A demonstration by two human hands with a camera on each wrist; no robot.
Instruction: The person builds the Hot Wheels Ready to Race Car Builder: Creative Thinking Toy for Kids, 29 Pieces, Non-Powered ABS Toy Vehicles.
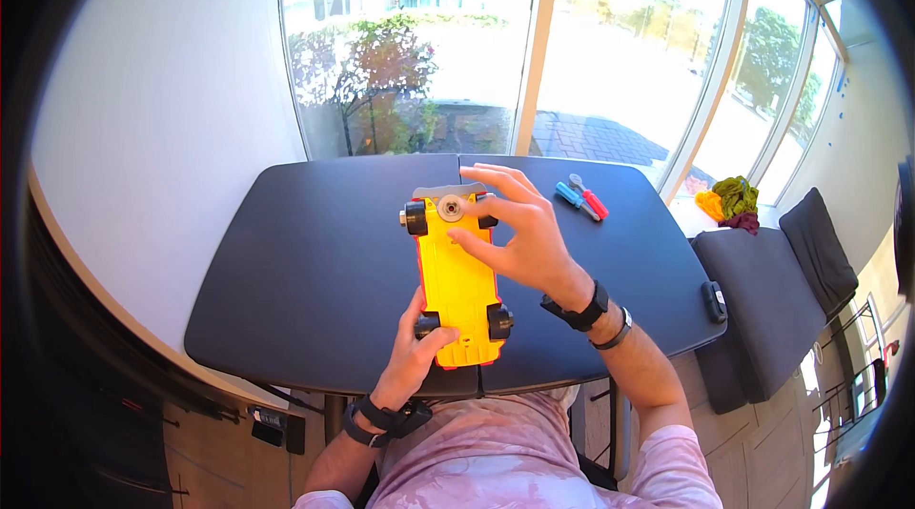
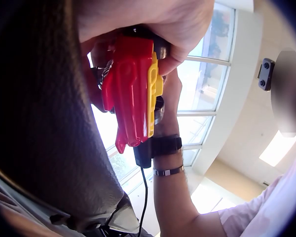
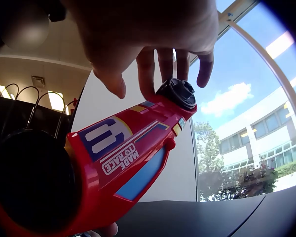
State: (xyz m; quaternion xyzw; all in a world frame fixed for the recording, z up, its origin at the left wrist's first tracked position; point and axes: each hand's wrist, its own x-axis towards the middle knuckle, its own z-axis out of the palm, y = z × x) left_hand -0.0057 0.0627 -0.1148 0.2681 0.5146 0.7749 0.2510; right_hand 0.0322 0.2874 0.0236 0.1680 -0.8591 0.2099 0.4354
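Note:
A toy race car (image 1: 457, 280) is held up over the dark table, its yellow underside facing the head camera. My left hand (image 1: 410, 361) grips the near end, thumb on the yellow base beside a black wheel (image 1: 426, 324). At the far end, a round grey disc (image 1: 451, 209) sits on the underside. My right hand (image 1: 534, 237) has its fingers spread and extended, the index fingertip right at this disc and the thumb over the base. The right wrist view shows the red side of the car body (image 3: 123, 153) with its stickers, and fingers behind a black wheel (image 3: 177, 94).
On the table (image 1: 305, 261), a blue-handled tool (image 1: 570, 194) and a red-handled tool (image 1: 595, 206) lie at the back right. A small black device (image 1: 713, 301) sits at the right edge. Colourful cloths (image 1: 736, 199) lie beside the grey seat (image 1: 762, 290). Large windows stand behind.

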